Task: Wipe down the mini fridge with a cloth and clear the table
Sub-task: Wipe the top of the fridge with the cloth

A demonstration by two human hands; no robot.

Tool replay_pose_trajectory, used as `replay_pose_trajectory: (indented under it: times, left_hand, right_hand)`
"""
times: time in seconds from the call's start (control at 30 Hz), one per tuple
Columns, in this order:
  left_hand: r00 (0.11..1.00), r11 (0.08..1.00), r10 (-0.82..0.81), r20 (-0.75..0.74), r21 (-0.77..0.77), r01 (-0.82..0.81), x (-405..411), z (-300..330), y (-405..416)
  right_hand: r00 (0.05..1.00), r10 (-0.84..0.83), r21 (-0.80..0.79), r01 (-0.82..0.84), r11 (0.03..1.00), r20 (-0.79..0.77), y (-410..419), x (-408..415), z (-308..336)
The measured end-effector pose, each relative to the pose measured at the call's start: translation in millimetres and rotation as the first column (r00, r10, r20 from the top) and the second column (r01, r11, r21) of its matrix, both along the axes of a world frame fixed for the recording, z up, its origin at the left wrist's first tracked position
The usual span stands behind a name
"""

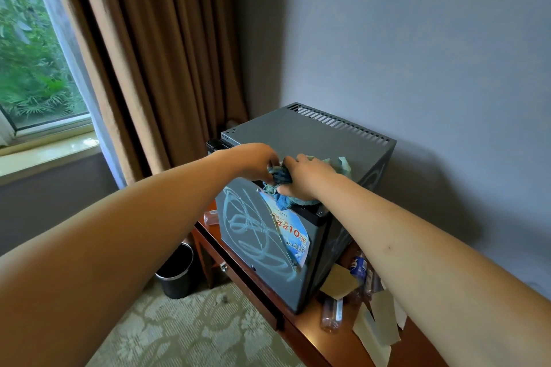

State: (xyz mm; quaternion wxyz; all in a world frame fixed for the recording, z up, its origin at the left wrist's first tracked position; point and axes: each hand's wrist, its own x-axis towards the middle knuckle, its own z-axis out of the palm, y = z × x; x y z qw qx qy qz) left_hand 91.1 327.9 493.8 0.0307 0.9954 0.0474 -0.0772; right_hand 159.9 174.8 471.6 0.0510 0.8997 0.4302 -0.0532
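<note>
On the front top edge of the grey metal mini fridge [301, 140], the left hand [256, 162] and right hand [307, 179] both hold the crumpled blue-green cloth [280, 177] in their grip, between them.

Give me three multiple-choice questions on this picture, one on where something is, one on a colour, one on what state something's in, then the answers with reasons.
1. Where is the cloth?
A. on the front top edge of the mini fridge
B. in the bin
C. on the window sill

2. What colour is the curtain?
A. white
B. brown
C. red

3. What is the state of the fridge door?
A. wiped spotless
B. hanging wide open
C. closed, with pale swirl marks

Answers:
1 A: the left hand and right hand both grip it there.
2 B: the folds beside the window are brown.
3 C: looping streaks cover the closed door beside a sticker.
</note>
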Motion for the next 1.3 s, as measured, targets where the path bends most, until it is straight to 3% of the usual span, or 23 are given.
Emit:
replay_pose_trajectory:
  times: [0.33, 0.87, 1.13, 1.3]
  left_hand:
    - [0.989, 0.989, 0.135, 0.063, -0.064, -0.131, -3.7, -7.6, 58.6]
    - [0.948, 0.948, 0.287, 0.135, -0.18, -0.262, 6.4, -26.5, 188.5]
    - [0.97, 0.896, 0.242, 0.027, -0.389, -0.213, 20.5, -21.1, 220.2]
    - [0.948, 0.821, 0.314, 0.051, -0.516, -0.244, 18.2, -28.2, 229.7]
  right_hand:
    - [0.999, 0.009, 0.042, -0.007, 0.999, -0.052, 65.4, 9.0, 2.4]
    - [0.996, 0.086, 0.049, -0.086, 0.995, 0.005, 205.2, 29.6, -5.2]
    - [0.956, 0.078, -0.085, -0.106, 0.991, -0.284, 231.5, 61.9, 15.4]
    - [0.911, 0.081, 0.06, -0.062, 0.996, -0.404, 232.0, 68.3, 17.4]
